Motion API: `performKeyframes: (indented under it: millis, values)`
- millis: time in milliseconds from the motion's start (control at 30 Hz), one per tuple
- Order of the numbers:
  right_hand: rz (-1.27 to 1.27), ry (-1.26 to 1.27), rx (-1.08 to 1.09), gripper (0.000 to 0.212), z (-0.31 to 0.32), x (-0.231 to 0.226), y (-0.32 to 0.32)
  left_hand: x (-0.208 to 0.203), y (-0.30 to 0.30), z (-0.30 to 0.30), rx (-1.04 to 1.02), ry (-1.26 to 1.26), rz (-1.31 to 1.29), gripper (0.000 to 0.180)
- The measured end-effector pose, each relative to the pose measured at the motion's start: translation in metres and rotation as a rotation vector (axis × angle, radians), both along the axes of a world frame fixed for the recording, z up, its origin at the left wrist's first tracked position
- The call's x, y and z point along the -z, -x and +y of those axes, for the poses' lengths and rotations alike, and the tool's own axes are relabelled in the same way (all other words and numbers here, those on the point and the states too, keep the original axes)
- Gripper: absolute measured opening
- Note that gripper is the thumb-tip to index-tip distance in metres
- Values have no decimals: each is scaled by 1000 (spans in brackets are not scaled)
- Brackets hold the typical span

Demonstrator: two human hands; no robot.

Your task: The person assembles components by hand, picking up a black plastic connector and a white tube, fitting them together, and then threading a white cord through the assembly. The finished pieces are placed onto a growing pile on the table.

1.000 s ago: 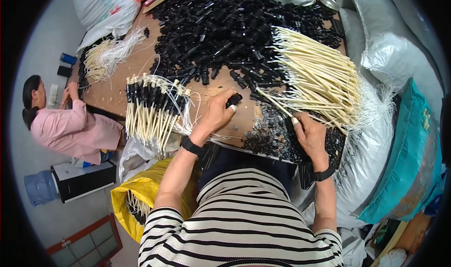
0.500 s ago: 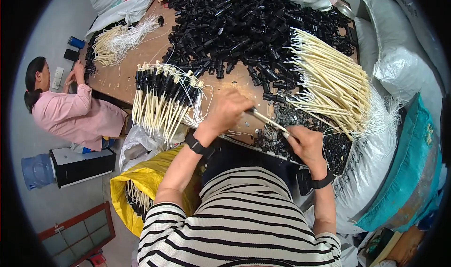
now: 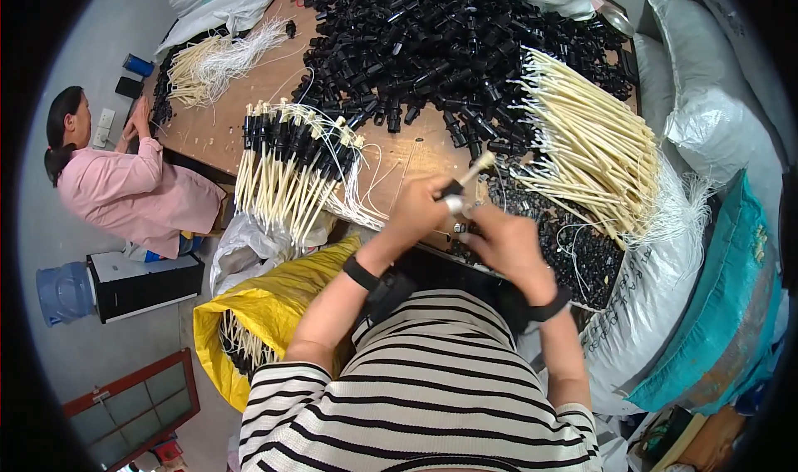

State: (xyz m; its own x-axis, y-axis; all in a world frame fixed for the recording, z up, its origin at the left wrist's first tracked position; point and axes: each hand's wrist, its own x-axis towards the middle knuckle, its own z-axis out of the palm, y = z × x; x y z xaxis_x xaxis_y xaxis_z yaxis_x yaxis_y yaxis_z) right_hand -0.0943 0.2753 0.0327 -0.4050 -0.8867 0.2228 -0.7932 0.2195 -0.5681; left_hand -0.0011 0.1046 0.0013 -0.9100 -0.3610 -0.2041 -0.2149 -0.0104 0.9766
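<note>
In front of me, my left hand [image 3: 420, 213] is closed round a black plastic fitting [image 3: 451, 189]. A pale cream tip [image 3: 478, 166] sticks out of it up and to the right, smeared by motion. Close beside it my right hand [image 3: 509, 241] has its thumb and fingers drawn together; what they pinch is too small and blurred to name. Left of my hands lies a row of cream rods with black fittings [image 3: 287, 160], their white wires trailing right. On the right is a stack of plain cream rods [image 3: 590, 140]. Small dark parts [image 3: 573, 248] lie beside and beyond my right hand.
A big heap of black fittings [image 3: 416, 48] covers the far table. Another bundle of rods [image 3: 195, 73] lies far left, near a person in pink [image 3: 141, 189]. A yellow sack [image 3: 274, 306] stands left of me, white [image 3: 640, 314] and teal sacks [image 3: 706, 306] right.
Before, a long cream rod was stretched between my hands. Now my hands are closer together, the right moved left, and the cream tip points away up and right.
</note>
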Motion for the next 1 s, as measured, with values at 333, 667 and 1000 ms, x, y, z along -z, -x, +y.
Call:
performKeyframes:
  millis: [333,667,1000]
  values:
    - [-98,96,222,15,-2,13,-12,0,-13,-5,57,701,120,32]
    - [-142,86,174,16,-5,13,-10,-8,-16,3,183,761,166,37]
    - [-233,95,61,25,-5,11,-18,-19,-14,5,191,466,189,34]
